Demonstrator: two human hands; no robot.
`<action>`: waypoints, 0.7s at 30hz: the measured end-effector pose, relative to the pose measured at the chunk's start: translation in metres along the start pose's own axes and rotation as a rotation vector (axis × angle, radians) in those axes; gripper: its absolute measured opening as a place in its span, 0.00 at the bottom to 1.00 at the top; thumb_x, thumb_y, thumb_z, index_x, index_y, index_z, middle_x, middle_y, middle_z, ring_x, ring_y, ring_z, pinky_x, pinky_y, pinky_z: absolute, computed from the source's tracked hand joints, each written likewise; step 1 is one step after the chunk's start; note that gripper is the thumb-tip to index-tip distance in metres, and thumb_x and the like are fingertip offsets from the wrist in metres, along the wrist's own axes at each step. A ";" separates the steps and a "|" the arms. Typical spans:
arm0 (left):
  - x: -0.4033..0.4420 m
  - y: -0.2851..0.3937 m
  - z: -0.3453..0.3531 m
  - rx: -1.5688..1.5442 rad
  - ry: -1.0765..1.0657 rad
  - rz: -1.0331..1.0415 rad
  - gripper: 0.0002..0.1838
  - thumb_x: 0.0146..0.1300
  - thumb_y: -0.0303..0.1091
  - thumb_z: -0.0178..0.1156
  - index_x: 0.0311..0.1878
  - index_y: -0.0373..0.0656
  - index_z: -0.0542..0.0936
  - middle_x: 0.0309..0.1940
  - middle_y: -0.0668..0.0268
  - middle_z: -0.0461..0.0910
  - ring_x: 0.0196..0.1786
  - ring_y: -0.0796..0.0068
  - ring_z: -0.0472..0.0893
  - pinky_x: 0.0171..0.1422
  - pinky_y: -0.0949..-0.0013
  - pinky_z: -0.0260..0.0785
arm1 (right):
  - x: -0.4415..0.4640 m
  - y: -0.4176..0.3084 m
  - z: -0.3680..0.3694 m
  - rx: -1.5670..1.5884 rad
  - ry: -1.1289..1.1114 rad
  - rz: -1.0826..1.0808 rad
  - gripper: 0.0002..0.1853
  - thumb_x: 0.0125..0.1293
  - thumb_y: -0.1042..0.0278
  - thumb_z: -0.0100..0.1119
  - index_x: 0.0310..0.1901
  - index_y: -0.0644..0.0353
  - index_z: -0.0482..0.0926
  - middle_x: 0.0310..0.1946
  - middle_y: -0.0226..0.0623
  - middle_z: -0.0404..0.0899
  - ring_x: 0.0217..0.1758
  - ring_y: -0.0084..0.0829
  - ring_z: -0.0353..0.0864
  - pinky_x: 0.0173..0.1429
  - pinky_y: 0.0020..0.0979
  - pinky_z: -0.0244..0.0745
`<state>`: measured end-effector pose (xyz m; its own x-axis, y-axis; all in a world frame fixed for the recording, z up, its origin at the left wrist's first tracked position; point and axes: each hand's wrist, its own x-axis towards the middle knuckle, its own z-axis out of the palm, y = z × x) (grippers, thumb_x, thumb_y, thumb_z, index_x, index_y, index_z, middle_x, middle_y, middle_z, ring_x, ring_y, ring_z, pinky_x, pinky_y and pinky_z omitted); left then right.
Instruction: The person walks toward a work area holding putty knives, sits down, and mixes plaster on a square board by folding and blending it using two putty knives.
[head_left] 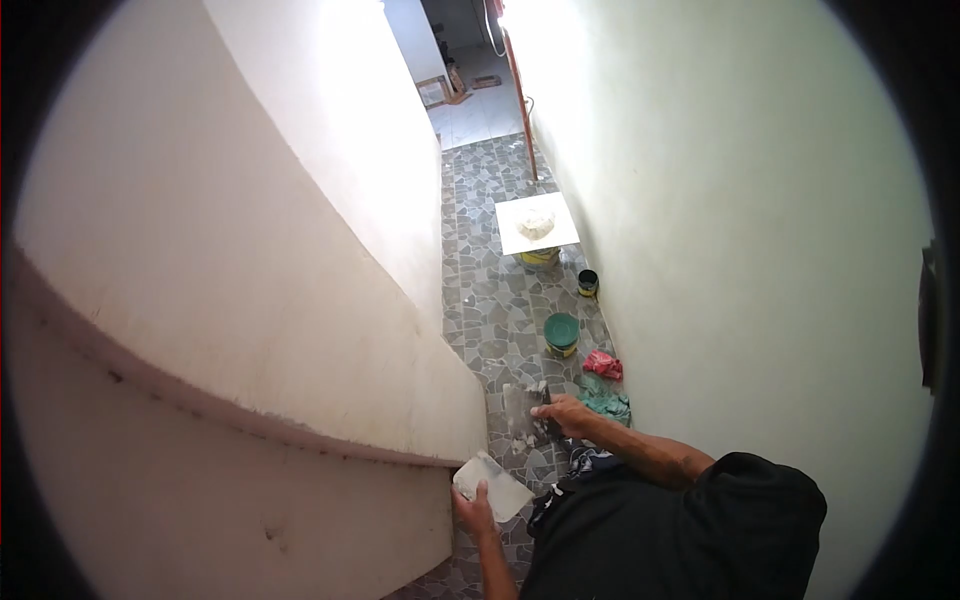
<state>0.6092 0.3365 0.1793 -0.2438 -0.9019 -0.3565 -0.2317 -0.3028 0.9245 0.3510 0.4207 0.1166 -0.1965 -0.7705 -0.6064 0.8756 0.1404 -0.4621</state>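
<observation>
My left hand grips a white, roughly square plate by its near left edge, thumb on top. This plate is close to the end of the curved wall. My right hand is closed around the dark handle of a flat plastering trowel, held a little farther forward and to the right. The trowel's greyish blade has pale, putty-like patches on it. A gap separates the trowel from the plate. My fingers on the underside of the plate are hidden.
Along the stone-patterned floor stand a green-lidded tub, a dark can and a white board bearing pale paste on a bucket. Red and green crumpled plastic lie by the right wall.
</observation>
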 end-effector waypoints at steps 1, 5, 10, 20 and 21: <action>0.010 0.002 0.005 0.058 -0.008 0.004 0.25 0.62 0.25 0.65 0.61 0.33 0.70 0.52 0.57 0.78 0.53 0.67 0.79 0.60 0.64 0.70 | 0.008 0.000 -0.006 0.016 0.016 0.001 0.13 0.65 0.74 0.63 0.49 0.69 0.79 0.40 0.37 0.83 0.39 0.32 0.83 0.44 0.36 0.80; 0.040 0.016 0.045 0.148 -0.034 0.099 0.26 0.61 0.26 0.65 0.62 0.32 0.69 0.52 0.56 0.78 0.52 0.66 0.78 0.60 0.64 0.69 | 0.033 -0.024 -0.029 0.049 0.024 0.002 0.13 0.65 0.74 0.63 0.49 0.68 0.79 0.39 0.37 0.82 0.38 0.32 0.83 0.44 0.36 0.80; 0.074 0.044 0.105 0.283 0.028 0.133 0.26 0.61 0.26 0.66 0.61 0.32 0.70 0.51 0.56 0.78 0.52 0.66 0.78 0.61 0.64 0.69 | 0.064 -0.067 -0.041 0.068 0.068 -0.022 0.13 0.65 0.73 0.62 0.50 0.67 0.79 0.39 0.36 0.82 0.38 0.32 0.83 0.43 0.36 0.79; 0.115 0.180 0.269 0.944 -0.381 0.472 0.30 0.62 0.23 0.58 0.69 0.45 0.65 0.55 0.45 0.78 0.49 0.44 0.82 0.55 0.51 0.72 | 0.093 -0.133 -0.116 0.136 0.217 -0.072 0.14 0.64 0.71 0.65 0.49 0.66 0.79 0.37 0.33 0.81 0.37 0.27 0.81 0.45 0.32 0.78; 0.114 0.204 0.293 1.050 -0.437 0.574 0.34 0.62 0.22 0.58 0.71 0.49 0.62 0.57 0.45 0.77 0.48 0.43 0.82 0.53 0.48 0.73 | 0.094 -0.139 -0.126 0.172 0.221 -0.070 0.14 0.64 0.71 0.65 0.49 0.66 0.80 0.37 0.33 0.82 0.38 0.27 0.81 0.46 0.32 0.78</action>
<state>0.2578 0.2619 0.2879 -0.7983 -0.5852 -0.1424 -0.5726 0.6641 0.4806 0.1551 0.4069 0.0421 -0.3340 -0.6179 -0.7118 0.9149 -0.0308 -0.4025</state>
